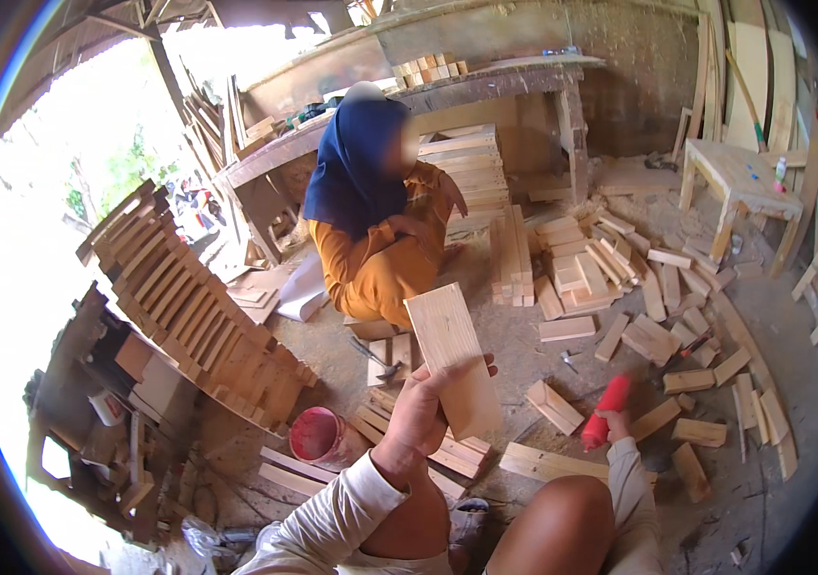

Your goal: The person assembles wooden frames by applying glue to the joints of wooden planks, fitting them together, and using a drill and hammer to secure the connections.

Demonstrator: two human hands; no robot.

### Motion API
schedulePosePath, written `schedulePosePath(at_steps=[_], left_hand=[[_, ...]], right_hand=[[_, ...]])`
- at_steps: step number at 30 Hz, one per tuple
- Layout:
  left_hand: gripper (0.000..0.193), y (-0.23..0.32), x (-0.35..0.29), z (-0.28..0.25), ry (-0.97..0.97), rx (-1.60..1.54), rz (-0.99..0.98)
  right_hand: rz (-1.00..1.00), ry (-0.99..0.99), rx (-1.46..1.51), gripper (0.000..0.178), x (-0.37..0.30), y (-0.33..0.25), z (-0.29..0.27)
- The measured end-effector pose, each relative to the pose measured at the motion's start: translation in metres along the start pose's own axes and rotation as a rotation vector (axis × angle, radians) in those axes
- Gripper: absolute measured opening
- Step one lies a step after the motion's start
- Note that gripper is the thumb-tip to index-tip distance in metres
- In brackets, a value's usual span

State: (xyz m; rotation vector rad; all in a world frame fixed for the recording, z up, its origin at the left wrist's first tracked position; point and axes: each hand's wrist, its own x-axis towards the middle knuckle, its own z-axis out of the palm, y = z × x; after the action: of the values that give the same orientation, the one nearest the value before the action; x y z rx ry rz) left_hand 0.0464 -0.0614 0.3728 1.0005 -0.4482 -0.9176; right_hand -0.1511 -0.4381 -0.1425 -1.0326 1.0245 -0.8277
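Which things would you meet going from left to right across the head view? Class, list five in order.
Stack of wooden slats → red-stained bucket → wooden board in the left hand → red bottle in the right hand → wooden stool.

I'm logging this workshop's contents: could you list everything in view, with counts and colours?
Co-worker: one, clad in blue and orange, centre.
Hammer: one, dark, before the co-worker.
Bucket: one, red inside, left of centre.
Tall wood stack: one, brown, left.
Loose wood pieces: many, pale, right.
Workbench: one, brown, back.
Small table: one, pale, right.
Upright planks: several, pale, far right.
Board: one, pale, in left hand.
Container: one, red, in right hand.
Left hand: one, pale-sleeved, centre.
Right hand: one, pale-sleeved, lower right.
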Motion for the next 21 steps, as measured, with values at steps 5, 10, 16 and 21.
schedulePosePath(at_steps=[5,10,16,21], left_hand=[[0.031,-0.013,0.0,0.015,-0.025,0.152,0.122],[0.029,-0.033,-0.001,0.036,-0.113,0.25,0.233],[0.034,-0.04,-0.016,0.06,-0.298,0.154,0.126],[0.035,-0.053,-0.021,0.058,-0.491,0.323,0.211]], right_hand=[[0.288,-0.15,0.41,0.052,-0.092,-0.109,0.017],[-0.038,-0.303,0.51,0.041,-0.175,-0.291,0.002],[-0.415,-0.404,0.671,0.054,-0.317,-0.464,0.002],[-0.624,-0.288,0.625,0.06,-0.399,-0.497,0.023]])
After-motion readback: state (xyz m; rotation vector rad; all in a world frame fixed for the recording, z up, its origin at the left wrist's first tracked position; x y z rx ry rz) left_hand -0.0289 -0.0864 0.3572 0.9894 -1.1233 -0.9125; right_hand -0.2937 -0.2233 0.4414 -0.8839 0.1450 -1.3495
